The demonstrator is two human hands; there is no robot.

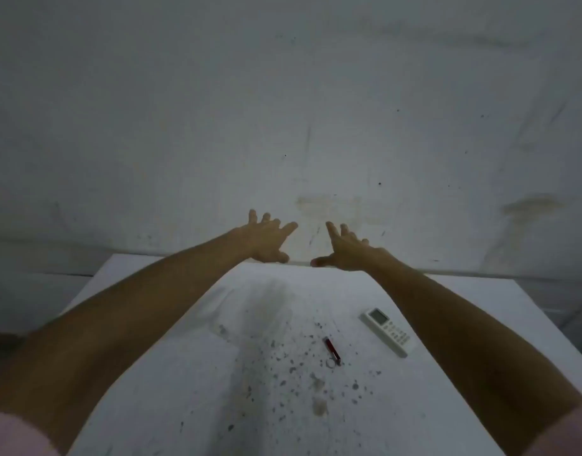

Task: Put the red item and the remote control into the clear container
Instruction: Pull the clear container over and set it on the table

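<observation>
A small red item with a metal ring at its near end lies on the white table, near the middle. To its right lies a white remote control, screen end pointing away from me. Both my arms stretch out over the table. My left hand and my right hand hover at the table's far edge, fingers spread, holding nothing. They are well beyond both objects. No clear container shows in this view.
The table top carries dark specks and stains around the red item. A stained grey-white wall rises right behind the table's far edge.
</observation>
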